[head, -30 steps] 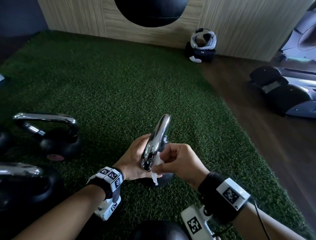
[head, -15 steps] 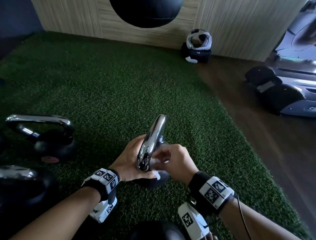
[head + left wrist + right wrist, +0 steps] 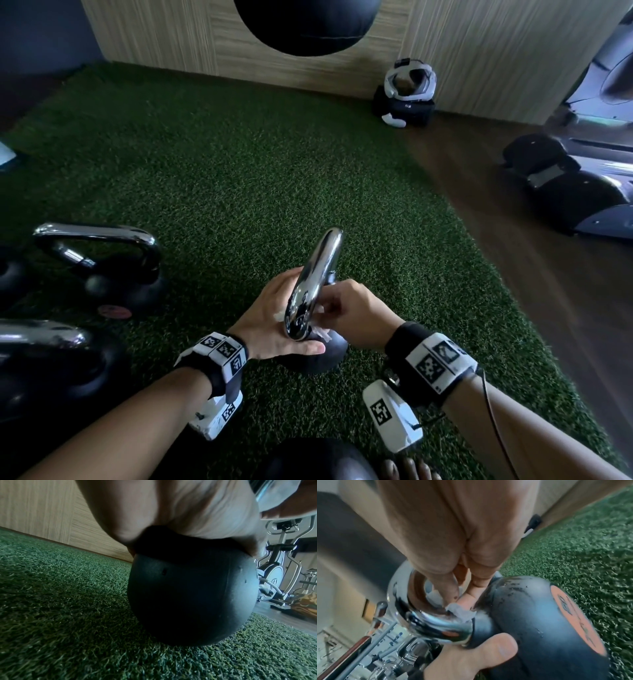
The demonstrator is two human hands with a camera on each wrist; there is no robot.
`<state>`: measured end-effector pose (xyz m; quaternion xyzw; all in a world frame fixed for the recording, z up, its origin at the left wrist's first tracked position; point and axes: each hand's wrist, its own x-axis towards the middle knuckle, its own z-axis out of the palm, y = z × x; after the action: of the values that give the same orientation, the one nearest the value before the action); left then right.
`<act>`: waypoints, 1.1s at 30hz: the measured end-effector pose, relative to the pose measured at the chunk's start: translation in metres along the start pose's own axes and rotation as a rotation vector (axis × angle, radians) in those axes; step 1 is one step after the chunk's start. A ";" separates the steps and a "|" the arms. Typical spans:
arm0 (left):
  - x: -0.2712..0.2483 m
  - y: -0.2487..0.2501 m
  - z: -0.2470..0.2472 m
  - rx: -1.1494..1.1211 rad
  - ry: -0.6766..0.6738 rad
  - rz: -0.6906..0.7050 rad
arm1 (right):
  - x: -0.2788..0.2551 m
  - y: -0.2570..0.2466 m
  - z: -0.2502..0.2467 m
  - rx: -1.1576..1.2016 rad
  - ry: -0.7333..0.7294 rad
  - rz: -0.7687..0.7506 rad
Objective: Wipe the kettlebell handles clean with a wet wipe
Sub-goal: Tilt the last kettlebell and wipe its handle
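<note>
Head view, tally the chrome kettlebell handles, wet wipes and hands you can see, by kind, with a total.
Chrome kettlebell handles: 3 (one under the wipe, one at left, one at lower left)
Wet wipe: 1
Hands: 2 (left hand gripping that kettlebell, right hand pinching the wipe)
Total: 6
</note>
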<state>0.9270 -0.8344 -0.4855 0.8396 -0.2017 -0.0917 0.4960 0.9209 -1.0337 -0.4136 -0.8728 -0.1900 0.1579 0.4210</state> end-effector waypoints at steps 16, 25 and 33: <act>-0.003 0.009 -0.001 0.042 -0.015 -0.006 | -0.007 0.007 -0.003 1.169 -0.205 0.033; -0.004 0.005 -0.001 0.023 0.044 -0.012 | 0.001 0.000 -0.027 1.192 0.054 0.181; -0.004 0.004 -0.002 0.086 0.049 0.029 | -0.006 -0.020 -0.013 0.822 0.295 0.208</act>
<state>0.9233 -0.8329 -0.4806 0.8590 -0.2056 -0.0552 0.4656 0.9179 -1.0340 -0.3893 -0.6605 0.0395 0.1358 0.7374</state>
